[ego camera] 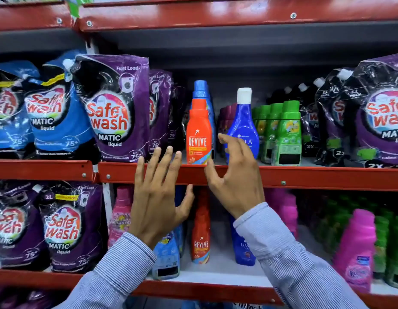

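An orange Revive bottle [198,132] stands upright at the front of the middle shelf, a taller blue-capped bottle [201,90] right behind it. To its right stands a dark blue bottle with a white cap [244,121]. My left hand [159,197] is raised in front of the red shelf edge [305,177], fingers spread and straight, holding nothing. My right hand [234,172] hovers between the orange and the dark blue bottle, fingers loosely bent, thumb near the orange bottle's base. It grips nothing.
Purple Safewash pouches [114,108] stand left of the bottles, blue ones [53,112] further left. Green bottles [285,132] and more pouches [381,112] fill the right. On the lower shelf stand another Revive bottle [200,235], pink bottles [358,248] and pouches [66,228].
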The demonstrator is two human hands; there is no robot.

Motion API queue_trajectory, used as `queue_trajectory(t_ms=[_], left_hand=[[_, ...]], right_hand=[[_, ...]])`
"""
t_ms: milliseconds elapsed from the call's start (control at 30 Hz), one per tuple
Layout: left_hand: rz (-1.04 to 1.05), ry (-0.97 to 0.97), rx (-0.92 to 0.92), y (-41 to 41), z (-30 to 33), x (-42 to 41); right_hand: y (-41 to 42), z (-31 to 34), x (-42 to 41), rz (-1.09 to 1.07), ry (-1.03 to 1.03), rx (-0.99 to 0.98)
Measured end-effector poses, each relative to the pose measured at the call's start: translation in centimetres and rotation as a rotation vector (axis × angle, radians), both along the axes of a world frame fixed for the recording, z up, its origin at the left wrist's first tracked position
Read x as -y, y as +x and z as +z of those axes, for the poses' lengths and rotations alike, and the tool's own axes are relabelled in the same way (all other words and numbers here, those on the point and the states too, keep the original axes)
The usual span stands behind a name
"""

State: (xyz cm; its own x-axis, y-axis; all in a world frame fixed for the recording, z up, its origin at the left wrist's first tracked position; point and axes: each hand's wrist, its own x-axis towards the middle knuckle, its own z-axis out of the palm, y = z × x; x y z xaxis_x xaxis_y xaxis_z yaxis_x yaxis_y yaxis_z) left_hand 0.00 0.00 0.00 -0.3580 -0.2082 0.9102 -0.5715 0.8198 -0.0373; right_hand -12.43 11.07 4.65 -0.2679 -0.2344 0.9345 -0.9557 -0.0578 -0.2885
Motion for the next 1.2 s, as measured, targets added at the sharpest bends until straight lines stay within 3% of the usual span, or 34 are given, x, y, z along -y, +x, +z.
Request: queue_trajectory(t_ms=[200, 667, 933, 1200], left_hand=[[-0.077, 0.063, 0.089, 0.2, -1.0, 2.5], [-0.21, 0.033, 0.002, 0.1, -1.6, 3.4], [-0.225, 0.041, -0.008, 0.1, -1.7, 3.4], [-0.213, 0.087, -0.007, 0.0, -1.7, 2.7]], right_hand=[[1.6, 0.9, 3.9, -0.188, 0.084, 0.114], [2.1, 1.7, 7.5, -0.476, 0.038, 0.255], [2.2, 1.7, 7.1, -0.441, -0.024, 0.225], [2.9, 2.0, 3.2, -0.322, -0.211, 0.183]])
